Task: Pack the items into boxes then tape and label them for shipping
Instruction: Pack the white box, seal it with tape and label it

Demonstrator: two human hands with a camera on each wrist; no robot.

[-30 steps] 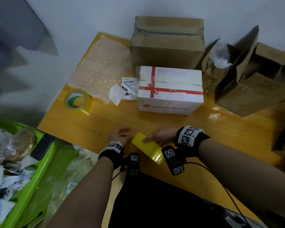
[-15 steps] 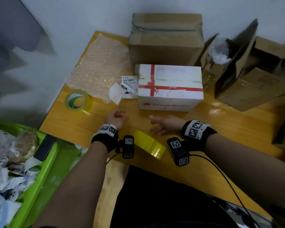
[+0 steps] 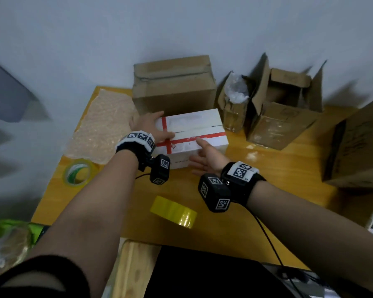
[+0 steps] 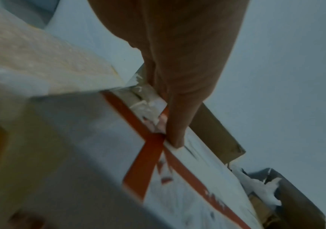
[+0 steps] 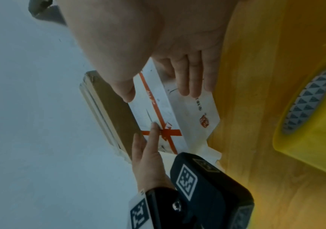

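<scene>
A white box (image 3: pixel 194 123) crossed with red tape stands mid-table in front of a closed brown carton (image 3: pixel 172 82). My left hand (image 3: pixel 153 123) lies on the box's left top with straight fingers, one fingertip (image 4: pixel 175 136) touching the tape cross. My right hand (image 3: pixel 199 151) is at the front face with its fingers (image 5: pixel 185 77) flat against the side and its thumb by the top edge. The right wrist view shows the box (image 5: pixel 197 108) between both hands. A yellow tape roll (image 3: pixel 173 211) lies free near the table's front edge.
A green-cored tape roll (image 3: pixel 78 174) and a bubble-wrap sheet (image 3: pixel 103 125) lie at the left. Open cardboard boxes (image 3: pixel 284 108) stand at the back right, and a large carton (image 3: pixel 357 147) is at the far right. A green bin (image 3: pixel 13 229) sits below the table's left corner.
Both hands left the yellow tape roll near the front edge and reached forward to the white box, the left onto its top, the right against its front.
</scene>
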